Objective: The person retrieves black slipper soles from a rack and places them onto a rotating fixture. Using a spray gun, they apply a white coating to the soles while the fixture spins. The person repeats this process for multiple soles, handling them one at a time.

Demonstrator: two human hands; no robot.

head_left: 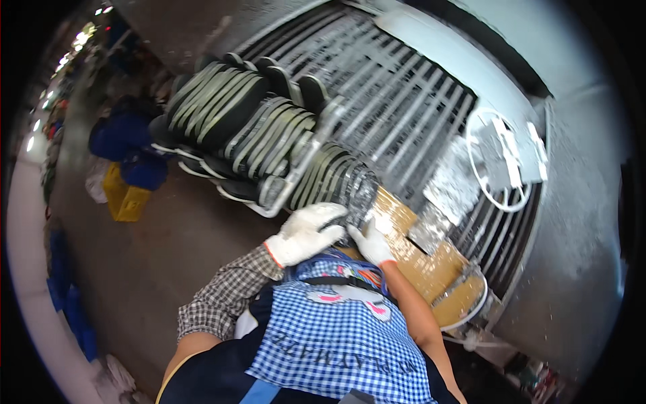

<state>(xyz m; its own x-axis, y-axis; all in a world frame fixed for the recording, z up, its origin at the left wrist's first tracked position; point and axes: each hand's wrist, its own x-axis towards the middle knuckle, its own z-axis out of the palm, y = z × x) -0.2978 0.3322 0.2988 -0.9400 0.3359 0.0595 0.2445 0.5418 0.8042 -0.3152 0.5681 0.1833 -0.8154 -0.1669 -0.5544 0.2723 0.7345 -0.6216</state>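
Long rows of dark shoe soles (pixel 266 138) with pale edges stand packed on edge, running from the upper left down toward me. At the near end, several glossy black soles (pixel 360 192) lie between my gloved hands. My left hand (pixel 306 232), in a white glove, grips their left edge, fingers and thumb on either side. On their right edge sits my right hand (pixel 373 244), also white-gloved, its thumb toward the soles and its other fingers partly hidden. A tan board (pixel 397 219) with shiny tape lies just beside the right hand.
A slatted metal rack (pixel 404 101) spreads beyond the soles, with a white rail frame (pixel 296 172) across them. To the right are a silvery wrapped sheet (pixel 454 182) and a white wire ring (pixel 498 202). A yellow crate (pixel 124 195) stands on the floor at left, beside blue bundles (pixel 128 138).
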